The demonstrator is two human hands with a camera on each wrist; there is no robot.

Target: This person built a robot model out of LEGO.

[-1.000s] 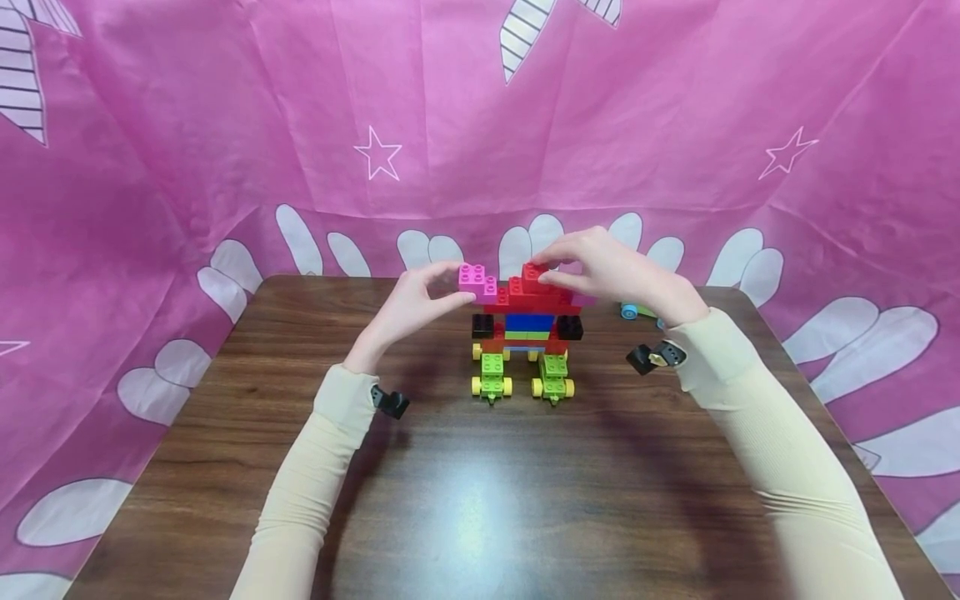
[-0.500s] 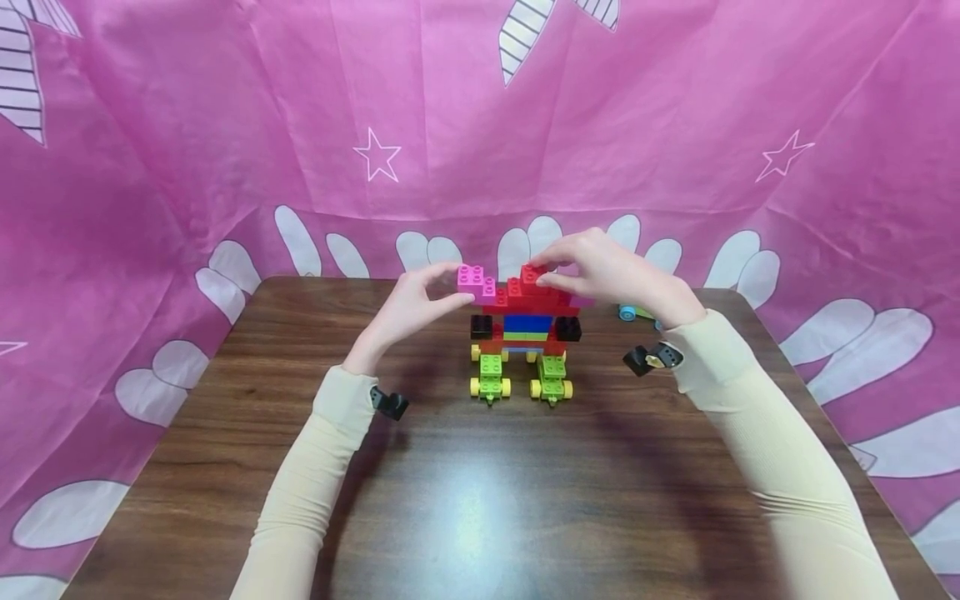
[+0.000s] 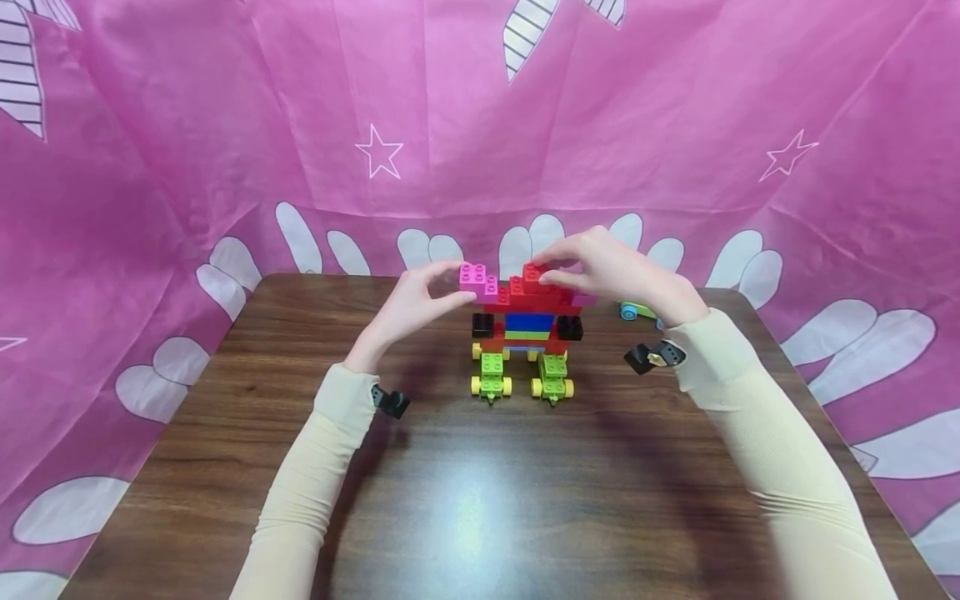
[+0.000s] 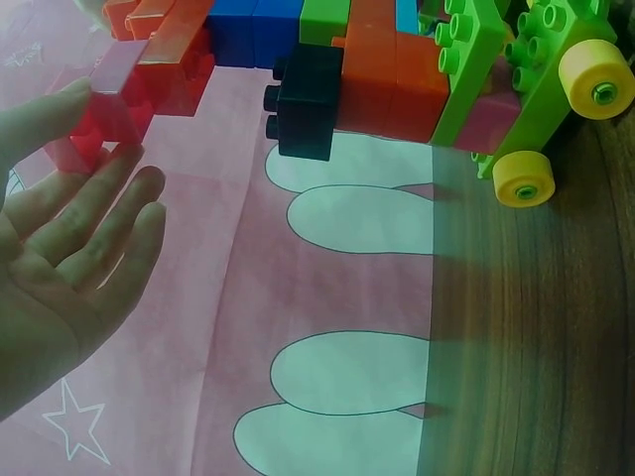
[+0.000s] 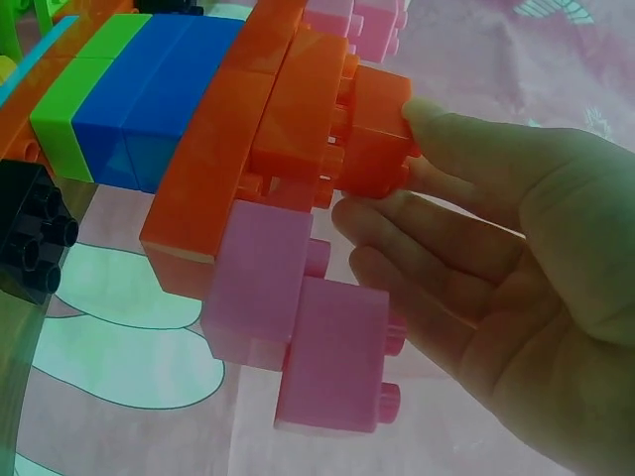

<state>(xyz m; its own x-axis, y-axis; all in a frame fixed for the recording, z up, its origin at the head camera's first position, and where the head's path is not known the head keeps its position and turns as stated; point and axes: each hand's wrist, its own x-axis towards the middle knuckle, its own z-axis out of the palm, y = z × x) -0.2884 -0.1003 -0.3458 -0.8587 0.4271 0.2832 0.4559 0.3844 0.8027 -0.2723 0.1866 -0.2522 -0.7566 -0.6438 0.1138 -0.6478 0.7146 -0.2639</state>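
Note:
A brick figure (image 3: 527, 329) stands upright at the table's far middle, on two green wheeled feet (image 3: 522, 377), with a blue and red body and black side bricks. My left hand (image 3: 453, 285) pinches the pink brick (image 3: 477, 280) at the figure's upper left end; the same pink brick (image 4: 107, 97) shows at my fingertips in the left wrist view. My right hand (image 3: 542, 268) pinches the small red brick (image 3: 534, 274) on top. In the right wrist view, thumb and fingers close round that red brick (image 5: 380, 131), with pink bricks (image 5: 298, 327) just below.
A small blue and green wheeled piece (image 3: 636, 312) lies on the brown wooden table (image 3: 480, 500) behind my right wrist. A pink cloth with white stars (image 3: 378, 152) hangs behind and beside the table.

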